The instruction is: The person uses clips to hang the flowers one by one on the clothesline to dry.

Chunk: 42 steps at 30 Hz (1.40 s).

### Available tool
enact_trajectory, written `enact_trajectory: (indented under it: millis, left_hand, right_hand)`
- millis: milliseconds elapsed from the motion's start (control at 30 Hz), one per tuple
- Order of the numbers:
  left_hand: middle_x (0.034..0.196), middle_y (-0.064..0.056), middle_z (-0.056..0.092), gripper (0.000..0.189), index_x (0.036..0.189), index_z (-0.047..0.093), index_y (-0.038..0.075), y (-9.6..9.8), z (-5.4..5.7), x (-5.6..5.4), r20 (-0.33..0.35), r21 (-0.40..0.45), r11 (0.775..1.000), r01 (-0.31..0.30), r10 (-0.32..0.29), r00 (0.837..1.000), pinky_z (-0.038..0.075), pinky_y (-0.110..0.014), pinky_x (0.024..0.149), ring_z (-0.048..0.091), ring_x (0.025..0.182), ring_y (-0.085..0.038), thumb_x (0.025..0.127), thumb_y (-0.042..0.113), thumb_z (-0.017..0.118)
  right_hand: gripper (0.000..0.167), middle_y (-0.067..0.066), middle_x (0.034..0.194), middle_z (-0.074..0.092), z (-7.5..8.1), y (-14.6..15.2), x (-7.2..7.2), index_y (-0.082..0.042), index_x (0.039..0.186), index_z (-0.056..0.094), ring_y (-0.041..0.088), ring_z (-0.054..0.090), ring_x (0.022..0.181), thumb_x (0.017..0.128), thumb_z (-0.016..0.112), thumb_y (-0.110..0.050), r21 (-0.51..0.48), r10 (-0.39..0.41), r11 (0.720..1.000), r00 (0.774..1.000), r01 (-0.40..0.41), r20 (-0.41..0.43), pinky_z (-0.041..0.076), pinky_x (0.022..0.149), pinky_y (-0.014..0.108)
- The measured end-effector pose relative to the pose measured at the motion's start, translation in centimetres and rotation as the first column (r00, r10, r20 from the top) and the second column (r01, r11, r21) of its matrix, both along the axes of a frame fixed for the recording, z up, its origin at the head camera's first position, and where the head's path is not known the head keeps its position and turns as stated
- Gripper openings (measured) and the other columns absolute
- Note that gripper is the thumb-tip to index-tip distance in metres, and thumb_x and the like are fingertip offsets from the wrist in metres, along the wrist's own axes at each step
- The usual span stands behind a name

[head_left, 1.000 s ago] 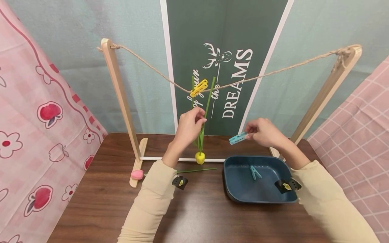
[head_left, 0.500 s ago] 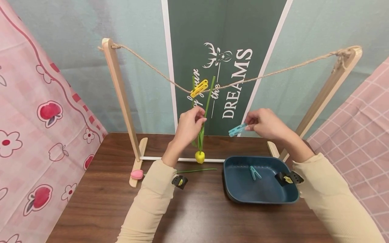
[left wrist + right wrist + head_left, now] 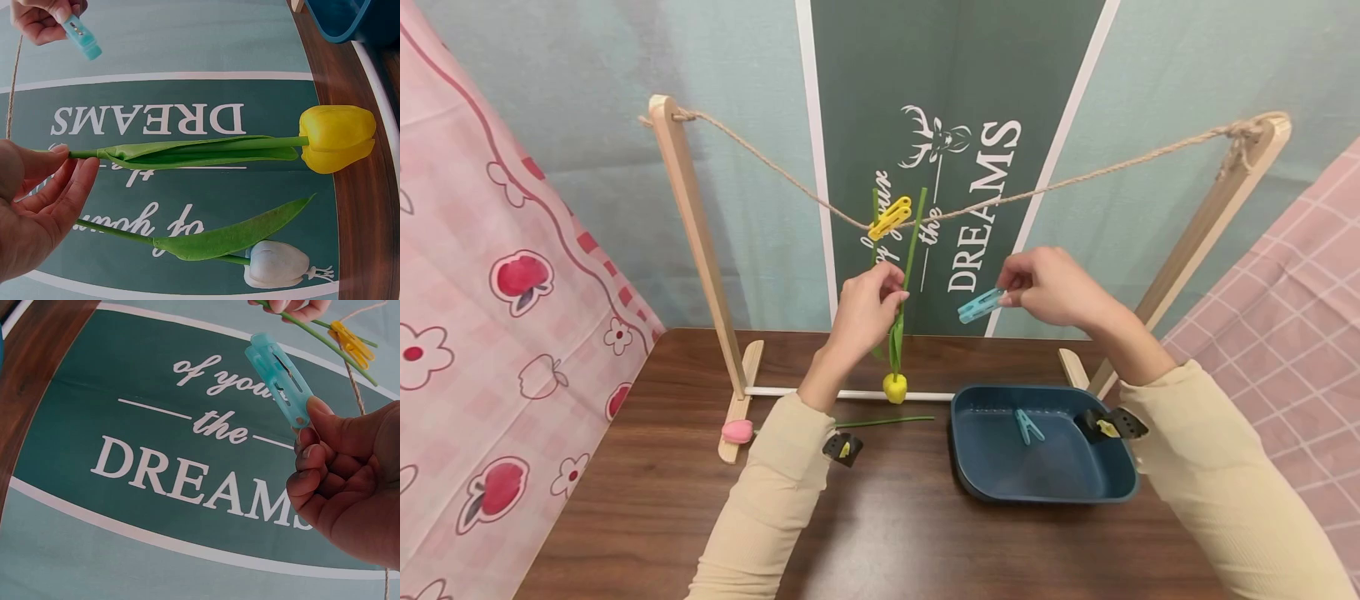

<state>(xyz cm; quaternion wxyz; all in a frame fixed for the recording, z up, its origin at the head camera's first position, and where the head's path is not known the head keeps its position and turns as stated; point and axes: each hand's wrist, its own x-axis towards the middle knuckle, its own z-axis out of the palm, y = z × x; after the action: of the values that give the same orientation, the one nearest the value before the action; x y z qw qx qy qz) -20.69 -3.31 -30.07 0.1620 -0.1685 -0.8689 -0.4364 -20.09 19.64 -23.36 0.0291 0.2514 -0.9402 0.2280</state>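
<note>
My left hand (image 3: 871, 308) pinches the green stem of a yellow tulip (image 3: 895, 388), which hangs bloom down with its stem crossing the rope (image 3: 1022, 196). Just left of that stem, a yellow clothespin (image 3: 890, 218) is clipped on the rope beside another stem. That stem belongs to a white tulip (image 3: 275, 264), also bloom down, seen in the left wrist view. Right of the tulips, my right hand (image 3: 1054, 287) pinches a light blue clothespin (image 3: 980, 306) by one end, below the rope and apart from it. Its other end points left toward the stem.
Two wooden posts (image 3: 692, 242) hold up the sagging rope, joined low by a white rod (image 3: 850, 394). A dark blue basin (image 3: 1037, 487) with another blue clothespin (image 3: 1029, 427) stands at the right. A pink tulip (image 3: 737, 432) lies on the brown table (image 3: 880, 533), left of the basin.
My right hand has risen with the blue clothespin, bringing it nearer the rope and slightly left. My left hand and the yellow tulip have stayed almost still.
</note>
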Motion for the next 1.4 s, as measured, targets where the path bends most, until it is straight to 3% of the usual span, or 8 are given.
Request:
enact_trajectory:
  millis: [567, 1400]
  left_hand:
    - [0.08, -0.005, 0.062, 0.01, 0.094, 0.059, 0.002, 0.1, 0.0, -0.2, 0.012, -0.006, 1.0, -0.007, 0.007, 1.0, 0.046, -0.025, 0.061, 0.056, 0.068, -0.015, 0.085, 0.005, 0.063]
    - [0.081, -0.005, 0.062, 0.01, 0.094, 0.058, 0.003, 0.3, 0.1, -0.4, 0.011, 0.001, 1.0, -0.015, 0.015, 1.0, 0.047, -0.024, 0.062, 0.056, 0.07, -0.015, 0.085, 0.006, 0.063]
  right_hand:
    - [0.006, 0.006, 0.065, 0.058, 2.0, -0.8, -0.3, 0.001, 0.075, 0.062, 0.019, 0.047, 0.059, 0.078, 0.065, 0.004, 0.021, -0.018, 1.0, 0.998, 0.019, -0.053, 0.036, 0.055, 0.033]
    - [0.007, 0.005, 0.063, 0.056, 5.0, -2.3, -0.9, -0.001, 0.072, 0.063, 0.017, 0.046, 0.058, 0.076, 0.068, 0.002, 0.019, 0.029, 0.999, 0.985, -0.026, -0.172, 0.036, 0.055, 0.028]
